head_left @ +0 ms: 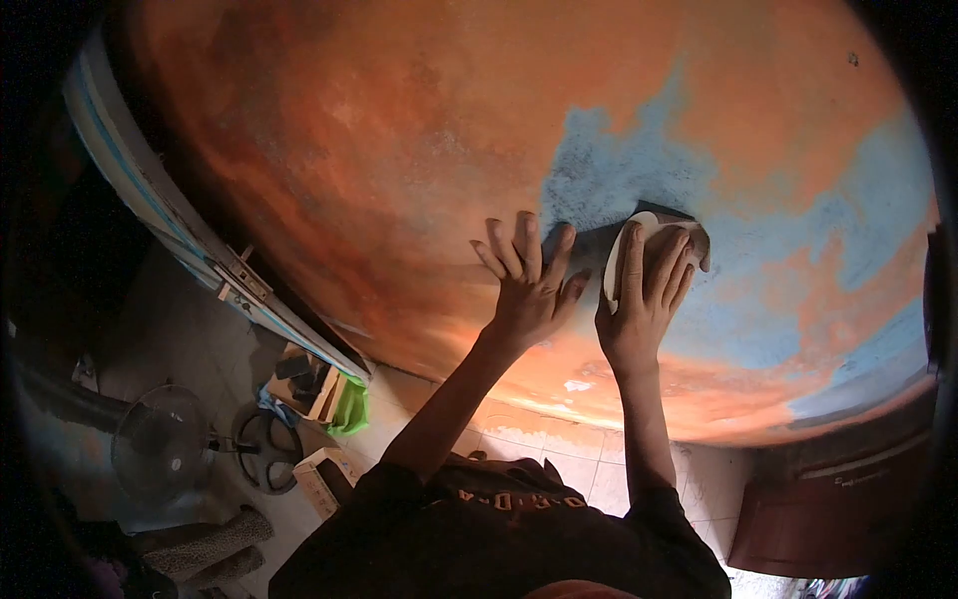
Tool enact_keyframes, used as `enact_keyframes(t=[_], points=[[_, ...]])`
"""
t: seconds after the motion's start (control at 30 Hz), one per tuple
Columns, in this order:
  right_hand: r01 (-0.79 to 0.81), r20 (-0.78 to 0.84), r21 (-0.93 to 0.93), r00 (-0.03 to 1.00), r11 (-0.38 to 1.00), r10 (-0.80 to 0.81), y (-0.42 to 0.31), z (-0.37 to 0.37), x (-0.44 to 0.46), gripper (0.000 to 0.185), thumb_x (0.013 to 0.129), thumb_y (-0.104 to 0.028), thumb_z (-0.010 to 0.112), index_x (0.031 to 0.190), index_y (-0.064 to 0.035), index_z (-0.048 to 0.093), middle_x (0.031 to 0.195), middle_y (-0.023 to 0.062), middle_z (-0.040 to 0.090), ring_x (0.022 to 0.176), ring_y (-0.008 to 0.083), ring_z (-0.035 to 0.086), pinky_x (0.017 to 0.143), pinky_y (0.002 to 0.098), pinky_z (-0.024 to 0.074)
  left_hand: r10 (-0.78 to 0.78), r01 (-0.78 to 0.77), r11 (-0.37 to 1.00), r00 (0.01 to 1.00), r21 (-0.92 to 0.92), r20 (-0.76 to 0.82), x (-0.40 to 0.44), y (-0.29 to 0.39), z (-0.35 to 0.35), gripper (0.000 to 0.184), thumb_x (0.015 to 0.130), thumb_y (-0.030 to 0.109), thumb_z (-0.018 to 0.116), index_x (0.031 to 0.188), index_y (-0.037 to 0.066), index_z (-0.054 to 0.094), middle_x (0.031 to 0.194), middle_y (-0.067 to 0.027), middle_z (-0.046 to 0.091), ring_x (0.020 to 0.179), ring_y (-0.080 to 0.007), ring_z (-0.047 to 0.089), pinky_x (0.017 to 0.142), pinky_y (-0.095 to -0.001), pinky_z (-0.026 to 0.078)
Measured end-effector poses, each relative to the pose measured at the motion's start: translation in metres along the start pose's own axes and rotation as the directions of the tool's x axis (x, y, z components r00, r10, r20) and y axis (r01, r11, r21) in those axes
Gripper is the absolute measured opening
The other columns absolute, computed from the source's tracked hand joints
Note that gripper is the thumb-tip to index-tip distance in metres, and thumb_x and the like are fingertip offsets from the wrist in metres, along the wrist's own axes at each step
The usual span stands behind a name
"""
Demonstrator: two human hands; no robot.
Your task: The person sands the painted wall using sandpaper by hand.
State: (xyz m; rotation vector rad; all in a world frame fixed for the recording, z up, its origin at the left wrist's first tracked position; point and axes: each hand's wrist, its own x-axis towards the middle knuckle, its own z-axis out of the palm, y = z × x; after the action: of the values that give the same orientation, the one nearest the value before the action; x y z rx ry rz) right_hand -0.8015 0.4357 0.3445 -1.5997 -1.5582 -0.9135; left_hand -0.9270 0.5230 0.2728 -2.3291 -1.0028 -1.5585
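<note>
In front of me is a wall painted orange, with a large uneven patch of light blue showing on it. My right hand presses a folded sheet of sandpaper, pale on one face and dark on the other, flat against the blue area. Its fingers lie over the sheet, and one corner of it curls out at the right. To the left, my left hand is open with fingers spread, at the wall beside the blue patch's edge. It holds nothing; whether its palm touches the wall I cannot tell.
At the left, a door runs along the wall's edge. Below it are a fan with a round base, a green bag and a cardboard box. Someone's legs show lower left. Dark red furniture stands lower right.
</note>
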Motion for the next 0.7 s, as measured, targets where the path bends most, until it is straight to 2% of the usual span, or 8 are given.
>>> enact_keyframes(t=[0.1, 0.13, 0.27, 0.33, 0.4, 0.5, 0.63, 0.7], points=[[-0.004, 0.013, -0.009, 1.0, 1.0, 0.004, 0.002, -0.011, 0.01, 0.074, 0.08, -0.019, 0.066, 0.149, -0.0165, 0.042, 0.153, 0.0335, 0.023, 0.14, 0.0516, 0.025, 0.112, 0.0616, 0.0189, 0.001, -0.001, 1.0, 1.0, -0.029, -0.005, 0.001, -0.001, 0.0, 0.069, 0.094, 0.046, 0.055, 0.151, 0.014, 0.033, 0.158, -0.0289, 0.002, 0.137, -0.0643, -0.007, 0.098, -0.0786, -0.01], [-0.043, 0.009, -0.025, 0.999, 0.999, 0.043, 0.002, -0.015, 0.015, 0.074, 0.08, -0.02, 0.066, 0.149, -0.0163, 0.041, 0.153, 0.0331, 0.023, 0.14, 0.0517, 0.025, 0.112, 0.0614, 0.0193, 0.004, -0.005, 1.0, 1.0, -0.021, -0.02, 0.001, -0.002, 0.002, 0.07, 0.094, 0.046, 0.056, 0.152, 0.014, 0.032, 0.158, -0.0288, 0.002, 0.137, -0.0643, -0.007, 0.098, -0.0787, -0.009], [-0.024, -0.013, -0.039, 1.0, 0.999, 0.023, 0.001, -0.003, 0.004, 0.075, 0.079, -0.018, 0.067, 0.149, -0.0171, 0.041, 0.154, 0.0329, 0.023, 0.14, 0.0512, 0.025, 0.111, 0.0619, 0.0208, 0.013, -0.013, 1.0, 1.0, -0.016, -0.027, 0.001, -0.001, 0.0, 0.071, 0.094, 0.046, 0.055, 0.152, 0.015, 0.03, 0.158, -0.0287, 0.001, 0.137, -0.064, -0.007, 0.098, -0.0785, -0.009], [-0.016, 0.079, -0.061, 0.997, 0.998, 0.021, -0.002, -0.003, -0.005, 0.075, 0.078, -0.017, 0.067, 0.149, -0.0187, 0.042, 0.152, 0.0334, 0.026, 0.14, 0.0505, 0.027, 0.112, 0.0604, 0.0218, 0.005, -0.005, 1.0, 1.0, -0.029, -0.002, 0.002, 0.0, -0.004, 0.071, 0.095, 0.047, 0.054, 0.153, 0.015, 0.03, 0.158, -0.0282, 0.0, 0.137, -0.0638, -0.008, 0.099, -0.0784, -0.01], [-0.011, 0.034, -0.045, 0.999, 0.999, 0.013, 0.003, -0.014, 0.007, 0.076, 0.077, -0.016, 0.066, 0.149, -0.0167, 0.042, 0.152, 0.0335, 0.025, 0.14, 0.0505, 0.027, 0.112, 0.0594, 0.0225, 0.001, 0.0, 0.999, 1.0, -0.042, 0.025, 0.002, -0.001, -0.004, 0.07, 0.095, 0.047, 0.053, 0.153, 0.014, 0.029, 0.158, -0.0278, -0.001, 0.137, -0.0635, -0.009, 0.099, -0.0784, -0.01], [-0.051, -0.121, -0.072, 0.992, 0.996, 0.042, 0.014, -0.03, 0.03, 0.078, 0.075, -0.014, 0.067, 0.149, -0.0113, 0.041, 0.153, 0.0338, 0.023, 0.141, 0.0506, 0.025, 0.113, 0.059, 0.0214, 0.05, -0.056, 0.994, 0.997, 0.093, 0.059, 0.003, -0.002, -0.004, 0.075, 0.098, 0.047, 0.046, 0.155, 0.008, 0.016, 0.154, -0.0354, -0.017, 0.135, -0.0648, -0.019, 0.098, -0.0783, -0.011], [-0.098, -0.041, -0.003, 0.994, 0.995, 0.098, 0.002, -0.006, -0.006, 0.074, 0.077, -0.013, 0.064, 0.148, -0.0118, 0.042, 0.153, 0.0343, 0.022, 0.143, 0.0497, 0.022, 0.114, 0.0598, 0.0199, 0.056, -0.057, 0.998, 0.994, 0.01, 0.089, 0.009, 0.005, -0.013, 0.076, 0.098, 0.045, 0.046, 0.155, 0.006, 0.014, 0.152, -0.037, -0.021, 0.133, -0.065, -0.024, 0.097, -0.0778, -0.013], [-0.095, -0.009, -0.074, 0.995, 0.993, 0.095, 0.0, 0.0, -0.019, 0.071, 0.079, -0.011, 0.064, 0.147, -0.0115, 0.043, 0.153, 0.0315, 0.027, 0.142, 0.0478, 0.025, 0.114, 0.0592, 0.0205, 0.007, 0.005, 0.991, 0.996, -0.135, 0.088, 0.015, 0.014, -0.017, 0.074, 0.098, 0.047, 0.046, 0.156, 0.011, 0.017, 0.151, -0.0392, -0.02, 0.131, -0.0647, -0.028, 0.094, -0.0787, -0.016]])
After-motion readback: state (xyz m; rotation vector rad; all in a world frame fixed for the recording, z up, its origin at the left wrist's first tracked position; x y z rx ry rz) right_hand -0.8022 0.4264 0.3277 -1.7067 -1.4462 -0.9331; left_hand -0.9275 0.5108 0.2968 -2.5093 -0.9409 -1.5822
